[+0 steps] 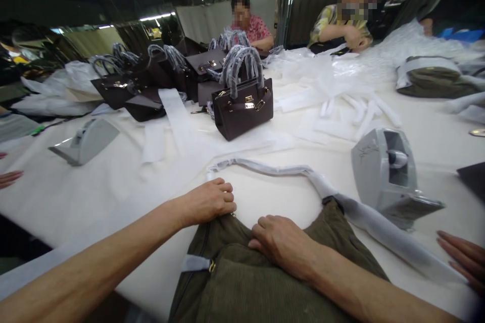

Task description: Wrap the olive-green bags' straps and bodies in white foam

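Olive-green ribbed-fabric bag (250, 285): on the table directly under both hands; its curved rim runs between them, body spilling out of my view below.
Left hand (211, 201): fingers curled together, clamped on the bag's upper corner.
Right hand (284, 245): fingers bent at the rim, touching; from my end I cannot tell whether they pinch or only rest.
White-wrapped strap (278, 168): arcs beyond both hands, one end just beside the left hand.
Gold-coloured zip pull (212, 265): below the left hand, pale wrapping (195, 263) beside it.
Grey plastic tape dispenser (382, 161): forward and right of the right hand, apart from it.
Second grey dispenser (89, 144): forward and left of the left hand.
Dark-brown boxy handbag (244, 113): upright ahead of both hands, handles film-wrapped; I see more brown bags behind it.
White table (87, 207): spreads beneath and around both hands.
Co-workers: two people beyond the hands, one in a pink patterned shirt (260, 30), one in a yellow patterned shirt (326, 22); another person's fingers (464, 255) enter well right of the right hand.
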Action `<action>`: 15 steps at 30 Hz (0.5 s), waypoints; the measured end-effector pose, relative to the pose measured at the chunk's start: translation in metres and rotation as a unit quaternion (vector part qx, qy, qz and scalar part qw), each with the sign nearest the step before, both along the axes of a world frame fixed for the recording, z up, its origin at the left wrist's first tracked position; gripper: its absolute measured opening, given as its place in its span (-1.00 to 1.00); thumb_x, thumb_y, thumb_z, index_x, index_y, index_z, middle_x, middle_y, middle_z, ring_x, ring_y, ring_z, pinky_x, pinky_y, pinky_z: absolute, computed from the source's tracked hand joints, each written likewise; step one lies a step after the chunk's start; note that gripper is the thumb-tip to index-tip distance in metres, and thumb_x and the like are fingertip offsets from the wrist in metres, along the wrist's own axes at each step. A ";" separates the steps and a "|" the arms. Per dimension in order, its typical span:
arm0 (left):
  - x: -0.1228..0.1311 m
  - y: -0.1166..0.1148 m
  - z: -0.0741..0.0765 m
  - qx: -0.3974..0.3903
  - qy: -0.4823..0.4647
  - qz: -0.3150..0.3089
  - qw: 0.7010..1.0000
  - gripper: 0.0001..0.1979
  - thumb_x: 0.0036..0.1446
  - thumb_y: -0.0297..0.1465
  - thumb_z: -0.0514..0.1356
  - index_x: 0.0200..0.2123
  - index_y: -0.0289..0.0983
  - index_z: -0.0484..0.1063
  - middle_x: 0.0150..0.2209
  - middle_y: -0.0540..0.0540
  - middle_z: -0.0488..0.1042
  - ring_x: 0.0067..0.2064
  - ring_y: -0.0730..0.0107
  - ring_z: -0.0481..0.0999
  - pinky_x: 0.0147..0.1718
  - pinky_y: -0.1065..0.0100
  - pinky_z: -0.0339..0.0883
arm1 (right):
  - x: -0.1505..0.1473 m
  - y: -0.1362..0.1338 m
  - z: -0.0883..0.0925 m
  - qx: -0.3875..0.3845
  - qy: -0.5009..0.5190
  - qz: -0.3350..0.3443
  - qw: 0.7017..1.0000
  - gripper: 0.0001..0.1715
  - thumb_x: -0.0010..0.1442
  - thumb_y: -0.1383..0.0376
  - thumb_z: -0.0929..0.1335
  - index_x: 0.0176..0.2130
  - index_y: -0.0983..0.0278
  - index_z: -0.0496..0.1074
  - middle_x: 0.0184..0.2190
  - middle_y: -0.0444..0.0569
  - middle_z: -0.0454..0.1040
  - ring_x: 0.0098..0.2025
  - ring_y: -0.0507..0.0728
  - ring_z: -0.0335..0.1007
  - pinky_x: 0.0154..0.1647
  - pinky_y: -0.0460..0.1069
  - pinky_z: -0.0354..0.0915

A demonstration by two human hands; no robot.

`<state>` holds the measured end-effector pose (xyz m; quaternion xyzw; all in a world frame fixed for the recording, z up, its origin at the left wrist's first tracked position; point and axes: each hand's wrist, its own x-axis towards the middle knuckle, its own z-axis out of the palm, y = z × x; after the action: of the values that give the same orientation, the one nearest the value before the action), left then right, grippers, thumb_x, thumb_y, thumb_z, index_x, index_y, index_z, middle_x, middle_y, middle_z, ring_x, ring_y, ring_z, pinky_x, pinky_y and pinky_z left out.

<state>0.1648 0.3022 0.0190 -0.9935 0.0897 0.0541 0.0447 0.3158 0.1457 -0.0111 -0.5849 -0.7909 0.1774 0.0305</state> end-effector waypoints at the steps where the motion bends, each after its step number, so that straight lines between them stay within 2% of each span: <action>1: 0.002 -0.003 0.000 0.008 0.008 -0.004 1.000 -0.89 0.16 -0.43 0.07 -0.41 -0.24 0.34 -0.43 -0.04 0.43 -0.28 0.34 0.31 -0.27 0.29 0.09 | -0.001 0.001 0.000 0.004 -0.001 0.005 1.000 -0.73 0.24 0.20 0.20 -0.30 0.33 0.37 -0.36 0.01 0.44 -0.34 0.16 0.37 -0.41 -0.02 0.17; 4: 0.007 -0.002 0.002 0.027 0.038 -0.025 0.999 -0.89 0.17 -0.43 0.06 -0.40 -0.24 0.33 -0.42 -0.05 0.43 -0.28 0.32 0.31 -0.28 0.27 0.08 | -0.002 0.001 -0.001 0.027 -0.005 0.034 0.999 -0.78 0.24 0.24 0.20 -0.23 0.34 0.32 -0.36 0.00 0.43 -0.36 0.16 0.36 -0.45 -0.02 0.13; 6: 0.006 0.007 0.005 0.032 0.051 -0.030 0.998 -0.90 0.17 -0.43 0.06 -0.39 -0.23 0.34 -0.43 -0.05 0.43 -0.25 0.31 0.32 -0.27 0.27 0.08 | -0.001 -0.001 -0.003 0.041 -0.007 0.058 0.997 -0.80 0.25 0.27 0.19 -0.22 0.35 0.30 -0.36 0.00 0.43 -0.36 0.16 0.35 -0.45 -0.02 0.11; 9: -0.002 0.027 0.009 0.042 0.064 -0.005 0.997 -0.88 0.17 -0.45 0.05 -0.39 -0.23 0.34 -0.41 -0.05 0.44 -0.26 0.34 0.32 -0.27 0.29 0.08 | 0.000 -0.006 -0.004 0.053 0.004 0.082 0.995 -0.80 0.26 0.28 0.17 -0.22 0.33 0.29 -0.36 -0.01 0.42 -0.35 0.15 0.34 -0.42 0.00 0.11; 12: -0.011 0.044 0.011 0.048 0.069 0.019 0.996 -0.88 0.17 -0.47 0.04 -0.38 -0.23 0.35 -0.38 -0.05 0.45 -0.23 0.35 0.33 -0.23 0.31 0.10 | 0.001 -0.010 -0.004 0.051 0.008 0.077 0.996 -0.80 0.25 0.26 0.18 -0.20 0.31 0.29 -0.35 -0.02 0.42 -0.34 0.14 0.34 -0.42 0.00 0.12; 15: -0.015 0.046 0.012 0.054 0.080 0.033 0.995 -0.89 0.16 -0.46 0.06 -0.39 -0.23 0.36 -0.37 -0.05 0.45 -0.21 0.34 0.35 -0.22 0.31 0.13 | 0.000 -0.010 -0.003 0.030 0.004 0.061 0.998 -0.80 0.25 0.26 0.18 -0.21 0.31 0.31 -0.35 -0.02 0.43 -0.35 0.14 0.35 -0.43 -0.02 0.13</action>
<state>0.1496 0.3485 0.0314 -0.9846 0.0570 0.1392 0.0887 0.3160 0.1358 -0.0143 -0.5339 -0.8299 0.1572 0.0402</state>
